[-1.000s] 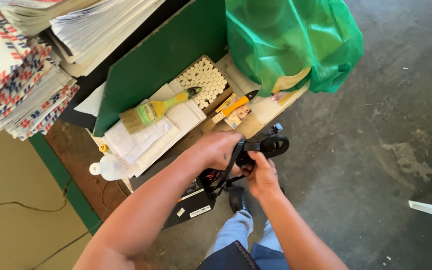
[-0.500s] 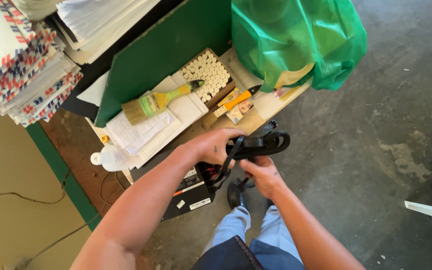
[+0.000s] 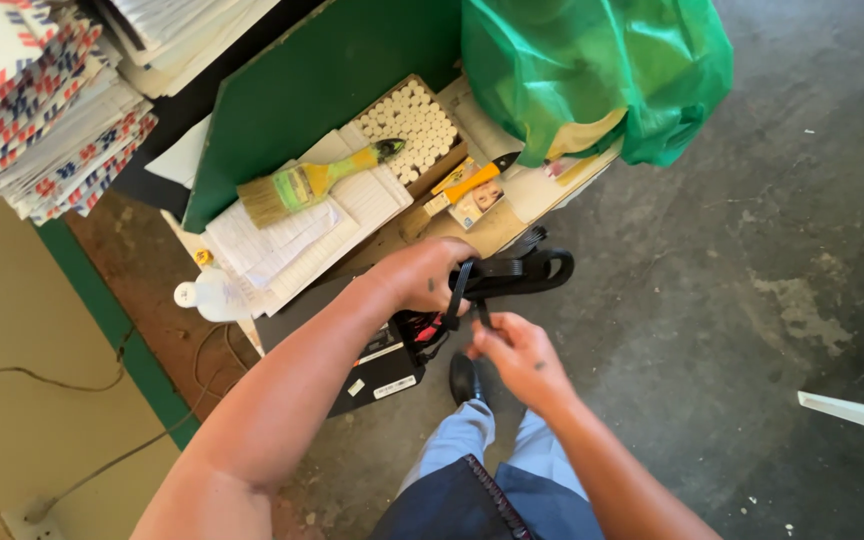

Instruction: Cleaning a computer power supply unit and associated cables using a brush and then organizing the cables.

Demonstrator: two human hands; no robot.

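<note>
Gripping coiled black cable [image 3: 522, 272]: left hand [image 3: 427, 275], clenched round bundle, above floor just off surface [image 3: 497, 235] edge. Right hand [image 3: 512, 345]: fingers pinching loose cable end below. Nearby: paintbrush [image 3: 302, 185], chalk box [image 3: 412, 120], green bag [image 3: 592, 75].

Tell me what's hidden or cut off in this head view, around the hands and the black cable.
- Black cable: the coil's near end is hidden inside the left hand.
- Right hand: its fingertips pinch a strand; which end cannot be told.
- Black box: mostly covered by the left forearm.
- Green bag: contents hidden, top cut off by the frame edge.
</note>
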